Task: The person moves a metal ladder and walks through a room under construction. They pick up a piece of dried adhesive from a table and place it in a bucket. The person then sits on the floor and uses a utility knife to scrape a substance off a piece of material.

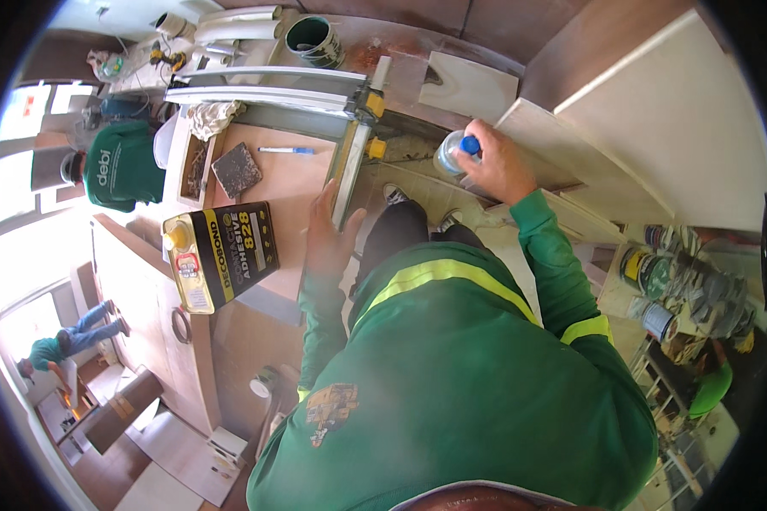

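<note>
My right hand (496,163) grips a clear plastic bottle with a blue cap (453,153), holding it tilted beside a stack of pale boards (656,111). My left hand (331,234) rests flat on the wooden worktop (290,179), its fingers against a long pale strip (351,175) held by a yellow clamp (371,106). Both arms wear green sleeves with yellow reflective bands.
A yellow and black rectangular adhesive can (220,251) lies on the worktop, left of my left hand. A dark square tile (236,169) and a blue pen (285,151) lie further back. A green paint tin (313,40) stands at the rear. Other people in green work at left.
</note>
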Motion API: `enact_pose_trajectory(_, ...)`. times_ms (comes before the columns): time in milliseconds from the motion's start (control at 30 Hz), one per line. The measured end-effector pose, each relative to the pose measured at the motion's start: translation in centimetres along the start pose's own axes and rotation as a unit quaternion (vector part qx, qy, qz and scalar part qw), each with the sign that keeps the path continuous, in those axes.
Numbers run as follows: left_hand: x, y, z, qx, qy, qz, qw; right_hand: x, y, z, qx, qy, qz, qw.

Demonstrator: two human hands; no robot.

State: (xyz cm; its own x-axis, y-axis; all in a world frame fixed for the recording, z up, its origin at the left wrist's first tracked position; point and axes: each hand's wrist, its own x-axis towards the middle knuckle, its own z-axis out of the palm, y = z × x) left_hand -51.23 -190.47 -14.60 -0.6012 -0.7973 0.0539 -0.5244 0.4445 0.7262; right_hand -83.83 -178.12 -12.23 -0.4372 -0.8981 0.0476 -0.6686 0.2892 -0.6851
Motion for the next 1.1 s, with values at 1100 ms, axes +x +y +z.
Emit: enact_pose_trajectory(1100, 8.6, -9.5, 5.4, 0.176, 0.215, -0.133, 0.951, 51.0, 20.7, 24.9, -0.119, -0.070, -0.059, 0.989)
